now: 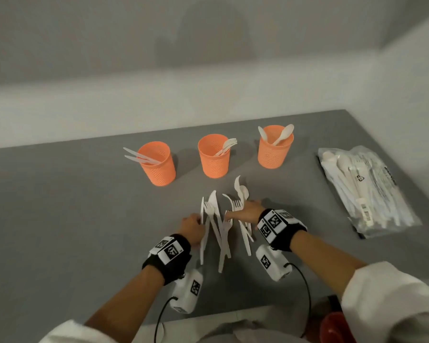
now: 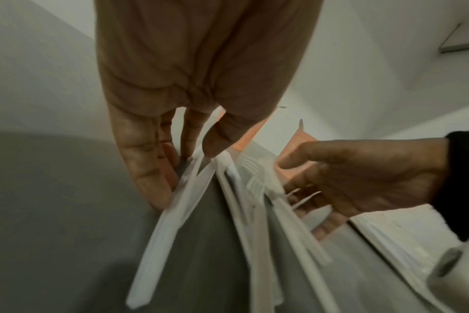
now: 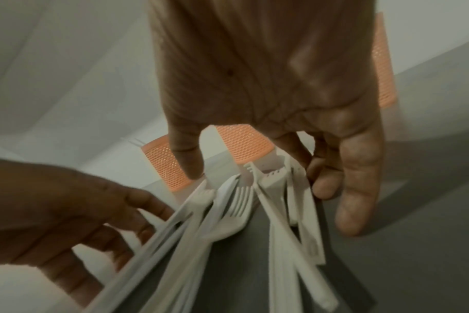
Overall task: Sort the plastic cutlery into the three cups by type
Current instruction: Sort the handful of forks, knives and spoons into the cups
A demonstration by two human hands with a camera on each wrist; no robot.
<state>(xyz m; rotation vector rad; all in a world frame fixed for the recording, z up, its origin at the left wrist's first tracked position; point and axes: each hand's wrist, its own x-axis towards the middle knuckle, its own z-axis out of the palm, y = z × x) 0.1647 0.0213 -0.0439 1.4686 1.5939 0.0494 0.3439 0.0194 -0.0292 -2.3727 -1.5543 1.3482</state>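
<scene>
Mixed white plastic cutlery [image 1: 218, 219] lay in a loose pile at near centre. Farther back, three orange perforated cups stood upright in a row: the left cup [image 1: 160, 173] held knives [image 1: 140, 156], the middle cup [image 1: 214, 164] forks [image 1: 227, 144], the right cup [image 1: 270, 157] spoons [image 1: 284, 134].

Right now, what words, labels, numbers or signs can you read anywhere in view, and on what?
"WARNING": blurred, probable reading, printed on the plastic bag.
Recycling triangle: a sign on the same bag, no words.
Barcode sticker: on the bag, digits too small to read.
Wristbands: black-and-white square markers only, no readable words.
</scene>
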